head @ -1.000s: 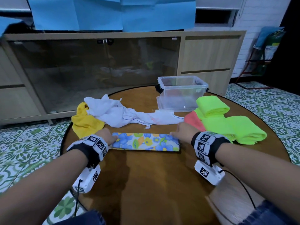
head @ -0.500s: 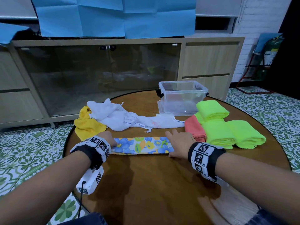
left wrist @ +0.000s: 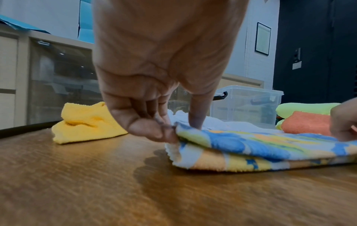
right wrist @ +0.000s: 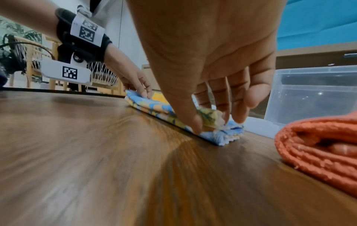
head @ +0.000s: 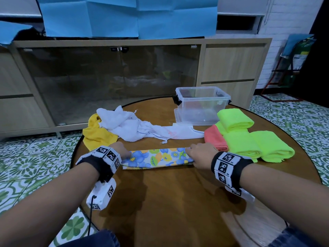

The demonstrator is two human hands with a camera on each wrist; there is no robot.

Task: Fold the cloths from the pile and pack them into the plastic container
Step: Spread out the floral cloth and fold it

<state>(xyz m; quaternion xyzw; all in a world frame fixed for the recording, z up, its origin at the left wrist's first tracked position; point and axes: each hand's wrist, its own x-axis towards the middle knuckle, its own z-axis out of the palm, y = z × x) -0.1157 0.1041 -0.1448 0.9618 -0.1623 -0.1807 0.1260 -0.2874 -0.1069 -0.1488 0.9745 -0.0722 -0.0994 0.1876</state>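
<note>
Floral cloth lies as a narrow folded strip between the two hands. Left hand pinches its near end, thumb pressing on top; right hand pinches the opposite end, thumb and fingers curled round the layers. Judging by this, keep both ends level and edges matched before folding end to end. Clear box stands beyond the right hand, empty.

A round brown table is standing on a green and white tiled floor. A long wooden cabinet with dark glass doors is sitting behind it, with blue paper hanging above.
</note>
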